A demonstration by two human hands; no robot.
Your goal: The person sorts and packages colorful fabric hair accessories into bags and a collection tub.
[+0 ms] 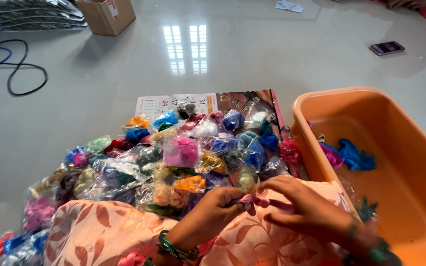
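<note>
My lap, draped in peach leaf-print cloth (252, 241), sits nearest, and just above it my left hand (213, 209) and right hand (304, 204) both pinch a small pink thread bundle (260, 199), one at each end, fingers closed on it. Just past my hands a heap of little clear packets (173, 157) holding coloured thread spreads over a calendar (173, 103) on the glossy floor (247, 54). To my right stands an orange tub (410, 148) with blue and pink scraps (353, 155) inside, while a phone (387, 48), a cardboard box (107, 15) and black cables (20, 74) lie well apart beyond.
</note>
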